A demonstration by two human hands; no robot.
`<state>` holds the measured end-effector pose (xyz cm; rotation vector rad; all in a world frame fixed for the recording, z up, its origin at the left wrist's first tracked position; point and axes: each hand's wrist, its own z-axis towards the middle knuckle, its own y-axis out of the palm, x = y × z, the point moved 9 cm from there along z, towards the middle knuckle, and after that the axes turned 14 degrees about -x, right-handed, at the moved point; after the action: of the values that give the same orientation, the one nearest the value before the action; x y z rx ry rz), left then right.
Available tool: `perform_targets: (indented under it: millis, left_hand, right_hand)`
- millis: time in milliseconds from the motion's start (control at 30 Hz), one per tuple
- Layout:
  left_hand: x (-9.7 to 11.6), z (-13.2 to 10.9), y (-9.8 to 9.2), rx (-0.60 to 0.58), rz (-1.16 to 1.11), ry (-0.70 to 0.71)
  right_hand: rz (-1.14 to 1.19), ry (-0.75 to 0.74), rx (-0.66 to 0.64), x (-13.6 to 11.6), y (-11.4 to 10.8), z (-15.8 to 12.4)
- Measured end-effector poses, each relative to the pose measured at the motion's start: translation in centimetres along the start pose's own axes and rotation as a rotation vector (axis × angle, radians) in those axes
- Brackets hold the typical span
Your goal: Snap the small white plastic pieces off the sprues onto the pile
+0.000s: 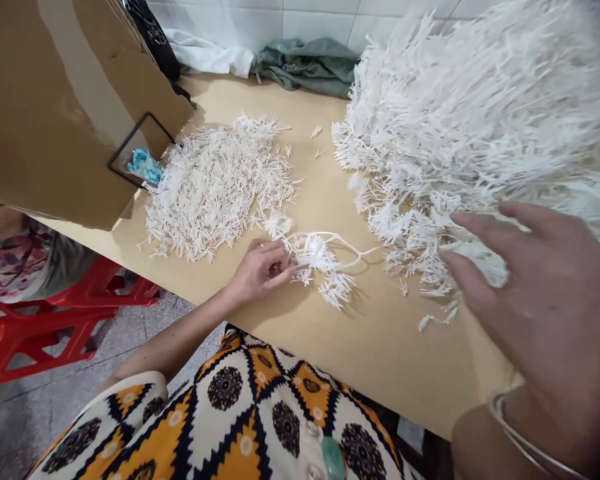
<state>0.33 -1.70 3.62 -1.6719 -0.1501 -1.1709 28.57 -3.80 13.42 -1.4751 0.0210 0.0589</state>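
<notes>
My left hand (261, 269) rests on the tan table (380, 347), fingers pinched on a small bunch of white plastic strips (320, 263) joined on a thin frame. My right hand (540, 293) is close to the camera, fingers spread and lying against the near edge of a big heap of white plastic strip clusters (480, 120) at the right. A flatter pile of loose white pieces (215, 187) lies to the left of my left hand.
A large cardboard sheet (55, 107) leans at the left with a black wire frame and something blue (145, 167) beside it. Green cloth (305, 63) and white cloth (205, 53) lie by the tiled wall. Red plastic stools (55, 327) and another person's patterned clothing (10, 260) are at the left.
</notes>
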Motion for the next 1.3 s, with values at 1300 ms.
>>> perform_targets:
  millis: [1300]
  left_hand:
    - [-1.9,6.4,0.6,0.125,0.143,0.065]
  right_hand:
    - [0.269,-0.764,-0.381,-17.2,7.2,-6.6]
